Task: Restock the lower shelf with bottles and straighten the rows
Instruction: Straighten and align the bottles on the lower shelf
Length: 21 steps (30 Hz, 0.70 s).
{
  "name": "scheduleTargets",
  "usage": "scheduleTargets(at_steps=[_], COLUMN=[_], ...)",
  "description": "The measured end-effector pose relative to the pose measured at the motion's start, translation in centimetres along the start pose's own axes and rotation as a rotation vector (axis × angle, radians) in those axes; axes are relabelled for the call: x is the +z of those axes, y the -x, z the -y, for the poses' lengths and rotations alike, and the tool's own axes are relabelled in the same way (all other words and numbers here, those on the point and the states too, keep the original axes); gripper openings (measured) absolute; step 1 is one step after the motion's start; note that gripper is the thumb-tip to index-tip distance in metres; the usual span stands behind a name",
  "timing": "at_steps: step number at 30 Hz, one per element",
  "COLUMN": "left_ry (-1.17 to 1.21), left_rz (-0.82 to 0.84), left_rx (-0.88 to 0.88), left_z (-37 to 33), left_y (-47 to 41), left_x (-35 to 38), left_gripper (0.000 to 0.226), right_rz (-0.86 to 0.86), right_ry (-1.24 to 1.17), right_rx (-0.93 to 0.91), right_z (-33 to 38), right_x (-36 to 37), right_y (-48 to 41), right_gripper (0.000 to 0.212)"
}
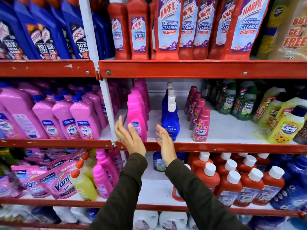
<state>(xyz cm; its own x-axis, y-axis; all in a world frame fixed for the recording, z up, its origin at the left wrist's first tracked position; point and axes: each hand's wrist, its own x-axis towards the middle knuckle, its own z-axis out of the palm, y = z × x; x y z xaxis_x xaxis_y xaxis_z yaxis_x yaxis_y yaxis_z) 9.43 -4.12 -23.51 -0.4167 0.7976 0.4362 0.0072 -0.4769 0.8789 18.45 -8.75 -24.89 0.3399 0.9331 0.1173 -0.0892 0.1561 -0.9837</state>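
Neither grip holds anything: the left hand [128, 137] and the right hand [164, 141] are both spread flat, palms turned toward each other, raised in front of the red shelf edge [216, 147]. Taking the front pink bottle [137, 118] as the landmark, the left hand stands just to its left, with a fingertip overlapping its label, though I cannot tell whether it touches. The right hand stands to the bottle's right, in front of the blue Ujala bottle [171, 121].

Palms facing like this suit squaring a file of bottles from both sides, so I judge the step to be straightening the pink row [141, 92] that runs straight back behind the landmark. That row, the blue row and the Comfort bottles [200, 125] further right each stand in single file, with bare white shelf between them, which suggests room for more stock. Below the landmark, the lower shelf [157, 188] shows a wide bare patch between leaning pink bottles [101, 176] and red white-capped bottles [232, 178], so restocking there looks unfinished.
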Motion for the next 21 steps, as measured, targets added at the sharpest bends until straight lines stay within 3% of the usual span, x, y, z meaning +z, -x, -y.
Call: scheduleTargets(at_steps=[2, 5, 7, 15, 21], left_ry=[-0.031, -0.025, 0.014, -0.085, -0.098], left_rz=[0.088, 0.298, 0.406, 0.458, 0.439], left_rx=[-0.163, -0.364, -0.471, -0.454, -0.418], left_z=[0.8, 2.6, 3.0, 3.4, 2.6], left_y=[-1.7, -3.7, -4.3, -4.6, -4.4], left_x=[-0.9, -1.9, -2.1, -2.6, -2.4], left_gripper=[0.053, 0.081, 0.077, 0.083, 0.056], right_rz=[0.067, 0.131, 0.150, 0.145, 0.140], right_ry=[0.017, 0.016, 0.006, 0.109, 0.108], right_rx=[0.090, 0.144, 0.177, 0.224, 0.229], right_z=[-0.1, 0.7, 1.0, 0.2, -0.1], right_x=[1.5, 3.1, 3.8, 3.7, 3.8], right_y=[-0.4, -0.6, -1.1, -2.2, -2.5], right_gripper=[0.048, 0.041, 0.045, 0.053, 0.054])
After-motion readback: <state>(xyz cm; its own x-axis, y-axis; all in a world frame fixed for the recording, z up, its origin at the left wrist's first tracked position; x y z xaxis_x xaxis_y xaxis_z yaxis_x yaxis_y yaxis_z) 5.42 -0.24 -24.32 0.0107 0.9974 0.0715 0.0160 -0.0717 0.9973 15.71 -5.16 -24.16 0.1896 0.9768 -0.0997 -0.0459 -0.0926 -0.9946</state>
